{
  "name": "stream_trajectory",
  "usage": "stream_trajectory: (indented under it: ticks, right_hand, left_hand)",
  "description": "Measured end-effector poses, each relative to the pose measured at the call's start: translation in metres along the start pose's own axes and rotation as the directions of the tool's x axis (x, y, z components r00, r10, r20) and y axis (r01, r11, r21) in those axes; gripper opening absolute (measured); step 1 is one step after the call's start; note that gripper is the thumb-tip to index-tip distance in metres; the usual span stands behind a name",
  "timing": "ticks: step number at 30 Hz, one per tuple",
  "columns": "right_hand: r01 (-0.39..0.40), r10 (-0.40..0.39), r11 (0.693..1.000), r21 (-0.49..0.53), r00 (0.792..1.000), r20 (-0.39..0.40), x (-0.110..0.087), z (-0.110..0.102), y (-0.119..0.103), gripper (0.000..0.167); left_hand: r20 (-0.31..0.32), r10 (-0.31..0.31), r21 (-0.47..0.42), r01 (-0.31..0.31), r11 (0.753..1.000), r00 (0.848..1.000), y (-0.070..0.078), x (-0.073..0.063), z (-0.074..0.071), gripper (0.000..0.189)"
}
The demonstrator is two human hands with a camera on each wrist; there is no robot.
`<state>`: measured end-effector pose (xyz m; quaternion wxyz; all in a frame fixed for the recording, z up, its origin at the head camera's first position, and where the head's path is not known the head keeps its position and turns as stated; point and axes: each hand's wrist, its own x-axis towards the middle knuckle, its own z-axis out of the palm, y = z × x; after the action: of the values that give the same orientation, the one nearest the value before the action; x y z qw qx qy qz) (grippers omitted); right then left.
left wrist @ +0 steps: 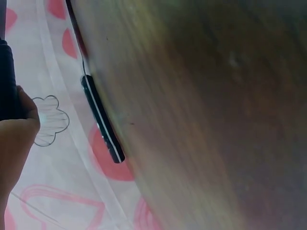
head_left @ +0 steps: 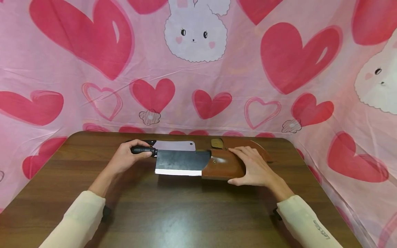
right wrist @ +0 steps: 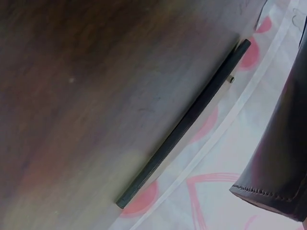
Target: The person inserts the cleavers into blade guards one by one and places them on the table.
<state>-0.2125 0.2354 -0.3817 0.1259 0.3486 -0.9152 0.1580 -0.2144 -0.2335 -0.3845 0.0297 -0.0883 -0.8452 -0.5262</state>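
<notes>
In the head view my left hand (head_left: 124, 159) grips the black handle (head_left: 141, 150) of a cleaver (head_left: 181, 162) with a dark blade and a bright lower edge. Its far end is hidden at the mouth of a glossy brown leather sheath (head_left: 221, 165), and seems to be partly inside. My right hand (head_left: 255, 167) holds that sheath by its right end, thumb below and fingers along the top. Both things are above the table. At the left wrist view's edge the left hand (left wrist: 17, 148) shows round the handle (left wrist: 6, 81); the sheath (right wrist: 283, 158) fills the right wrist view's lower right.
Behind the held cleaver, a second cleaver (head_left: 175, 145) with a pale blade and black handle (left wrist: 103, 117) lies on the wooden table (head_left: 173, 213). A second brown sheath (head_left: 246, 143) with a tan snap flap (head_left: 217, 143) lies to its right. Pink heart-patterned cloth (head_left: 192, 75) hangs behind.
</notes>
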Motion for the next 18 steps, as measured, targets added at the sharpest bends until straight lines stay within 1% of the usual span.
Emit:
stream_trajectory:
  ticks: [6,12,18]
  right_hand:
    - [0.007,-0.007,1.0,-0.002,1.0,-0.004,0.0032,0.0002,-0.0024,0.106]
    - [0.002,-0.002,1.0,0.003,1.0,0.013,0.0039,0.0034,-0.0027,0.106]
    - [-0.005,0.005,1.0,0.01,1.0,0.008,0.006,0.0044,-0.005,0.106]
  left_hand:
    - [-0.017,0.006,0.016,-0.006,1.0,1.0,0.0022,0.0005,0.0015,0.037]
    - [-0.051,0.009,-0.009,-0.009,1.0,0.999,0.0048,-0.0023,0.0044,0.038]
    - [-0.053,0.005,-0.034,-0.007,0.999,0.999,0.007,-0.0047,0.0069,0.04]
